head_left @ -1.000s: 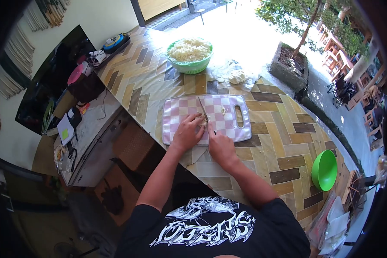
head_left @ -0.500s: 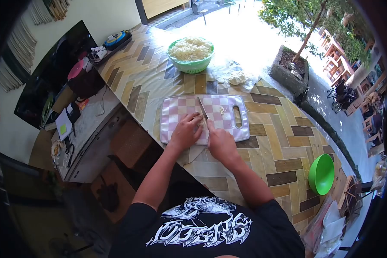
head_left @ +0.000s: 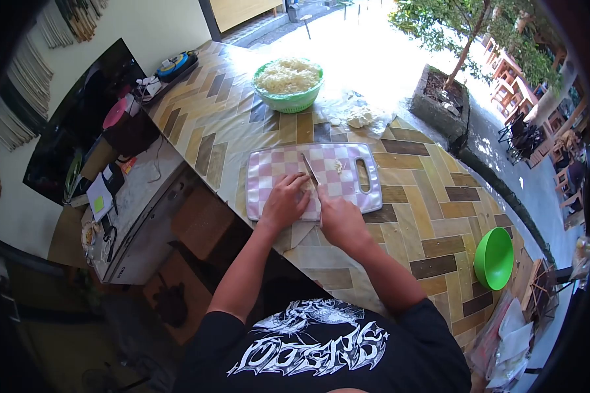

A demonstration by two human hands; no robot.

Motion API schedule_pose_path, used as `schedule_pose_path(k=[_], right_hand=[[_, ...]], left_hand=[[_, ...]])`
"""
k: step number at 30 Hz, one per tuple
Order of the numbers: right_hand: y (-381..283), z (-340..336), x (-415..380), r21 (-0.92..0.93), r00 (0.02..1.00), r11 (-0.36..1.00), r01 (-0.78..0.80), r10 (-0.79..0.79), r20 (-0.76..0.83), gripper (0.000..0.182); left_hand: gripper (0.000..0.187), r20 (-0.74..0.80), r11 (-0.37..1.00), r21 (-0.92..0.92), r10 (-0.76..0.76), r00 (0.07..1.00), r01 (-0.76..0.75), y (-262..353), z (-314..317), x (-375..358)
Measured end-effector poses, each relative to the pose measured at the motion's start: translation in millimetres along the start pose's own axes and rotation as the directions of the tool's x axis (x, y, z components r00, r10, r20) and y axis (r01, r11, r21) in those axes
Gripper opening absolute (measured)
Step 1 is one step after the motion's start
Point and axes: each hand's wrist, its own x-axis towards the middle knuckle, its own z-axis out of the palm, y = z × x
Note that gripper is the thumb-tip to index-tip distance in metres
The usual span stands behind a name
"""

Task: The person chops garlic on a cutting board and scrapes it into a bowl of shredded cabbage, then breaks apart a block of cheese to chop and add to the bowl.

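Observation:
A pink-and-white checked cutting board [head_left: 269,167] with a handle slot lies on the table in front of me. My right hand [head_left: 342,219] is wrapped round the handle of a knife [head_left: 309,168], whose blade points away from me over the board. Just left of the blade, my left hand [head_left: 286,200] presses its bent fingers onto a small pale piece of food [head_left: 307,188], mostly hidden beneath them. A few pale shreds [head_left: 338,166] lie on the board right of the blade.
A green basket [head_left: 288,103] heaped with pale shreds stands beyond the board. Beside it, a plastic bag [head_left: 359,118] holds whitish pieces. A green bowl [head_left: 494,259] sits tilted at the right. A lower counter [head_left: 134,203] adjoins at left.
The view has shifted slightly. Both hands stay at the same place on the board, with the knife still beside the left fingers.

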Motion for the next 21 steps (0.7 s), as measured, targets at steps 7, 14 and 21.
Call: schedule_pose_path(k=[7, 14, 21], right_hand=[[6, 32, 9, -0.087, 0.996, 0.996, 0.011, -0.018, -0.083, 0.064], [-3, 14, 1, -0.068, 1.000, 0.998, -0.006, 0.005, -0.017, 0.064], [19, 34, 23, -0.008, 0.992, 0.999, 0.037, -0.038, -0.122, 0.064]], left_hand=[[0.035, 0.007, 1.000, 0.004, -0.003, 1.000, 0.002, -4, 5, 0], [0.035, 0.006, 0.999, 0.035, 0.012, 1.000, -0.012, 0, 2, -1], [0.035, -0.008, 1.000, 0.024, -0.005, 1.000, 0.005, -1, 6, -2]])
